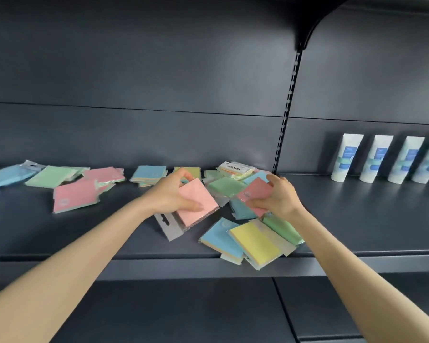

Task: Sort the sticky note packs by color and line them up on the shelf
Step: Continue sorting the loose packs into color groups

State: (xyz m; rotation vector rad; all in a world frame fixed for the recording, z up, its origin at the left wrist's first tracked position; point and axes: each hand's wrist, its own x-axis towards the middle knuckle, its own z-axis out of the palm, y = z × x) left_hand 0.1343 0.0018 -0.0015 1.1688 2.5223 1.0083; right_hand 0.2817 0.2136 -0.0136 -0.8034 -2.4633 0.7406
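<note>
Dark grey shelf (357,219) with sticky note packs (149,173) spread along it, both hands in the mixed heap.
The left hand (174,196) grips a pink pack (196,204) in clear wrap with a grey hang tab; the right hand (280,199) grips a second pink pack (254,191). A yellow pack (256,241) and a blue pack (218,237) lie at the front edge.

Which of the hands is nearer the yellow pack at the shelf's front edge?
Right. The right hand grips a pink pack just behind the yellow pack; the left hand holds a second pink pack farther off to its left.
</note>
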